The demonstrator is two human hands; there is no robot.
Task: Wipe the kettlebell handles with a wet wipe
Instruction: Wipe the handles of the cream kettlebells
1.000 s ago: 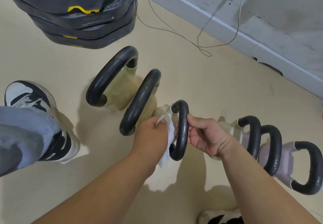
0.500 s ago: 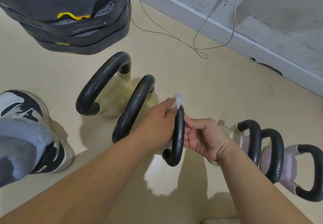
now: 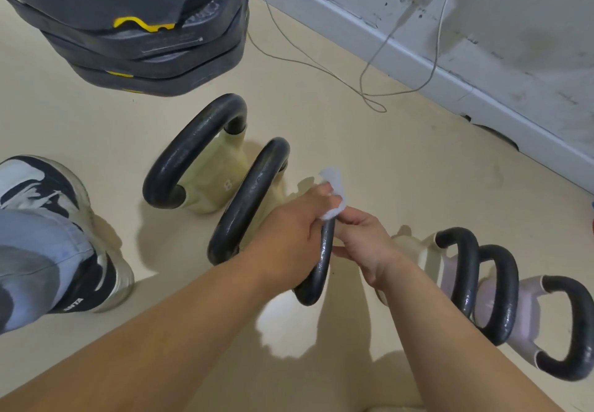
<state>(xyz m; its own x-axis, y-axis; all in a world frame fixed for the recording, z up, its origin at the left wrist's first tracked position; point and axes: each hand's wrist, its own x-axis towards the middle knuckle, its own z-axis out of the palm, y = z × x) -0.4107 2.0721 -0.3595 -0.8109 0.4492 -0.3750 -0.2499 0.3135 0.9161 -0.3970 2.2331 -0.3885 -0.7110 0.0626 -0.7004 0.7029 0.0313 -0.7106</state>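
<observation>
Several kettlebells with black handles stand in a row on the beige floor. My left hand (image 3: 291, 238) presses a white wet wipe (image 3: 334, 193) around the top of the middle kettlebell's handle (image 3: 321, 270). From the other side my right hand (image 3: 363, 244) pinches the same handle just below the wipe. That handle's lower part looks shiny and wet. Two cream kettlebells (image 3: 199, 151) (image 3: 247, 199) stand to the left, three more (image 3: 459, 270) (image 3: 501, 292) (image 3: 575, 331) to the right.
A stack of black weight plates (image 3: 135, 32) with yellow marks lies at the top left. My left shoe (image 3: 48, 218) and trouser leg are at the left edge. A thin cable (image 3: 369, 90) trails along the floor by the grey wall (image 3: 482, 67).
My left hand has slid the wipe from the handle's lower left side up to its top. The right hand shifted its pinch slightly upward along the handle.
</observation>
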